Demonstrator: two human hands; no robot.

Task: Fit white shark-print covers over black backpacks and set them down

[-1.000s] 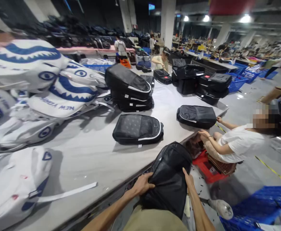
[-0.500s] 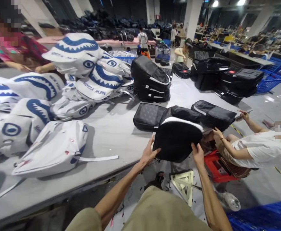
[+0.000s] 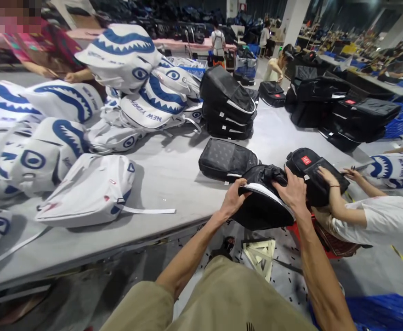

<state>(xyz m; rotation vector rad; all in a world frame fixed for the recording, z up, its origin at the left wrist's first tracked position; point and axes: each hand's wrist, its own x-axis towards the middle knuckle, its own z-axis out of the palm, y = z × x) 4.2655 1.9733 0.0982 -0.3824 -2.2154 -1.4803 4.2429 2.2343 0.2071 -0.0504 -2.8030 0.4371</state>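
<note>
A black backpack with a white-edged opening hangs partly over the table's front edge, between my hands. My left hand grips its rim on the left, thumb inside the white edge. On the upper right side, my right hand is closed on the bag's dark fabric. Just behind it lies a black patterned backpack on the white table. To the right, a co-worker's hand rests on another black backpack with a red label.
White backpacks with blue shark-mouth prints are heaped on the left. Stacked black backpacks stand at the back. A seated person is close on my right, near a blue crate. Pale triangular frame on the floor.
Both hands have moved up to the bag's rim, and its black panel has tilted and folded. The co-worker's bag has turned, showing its red label. My view has shifted slightly.
</note>
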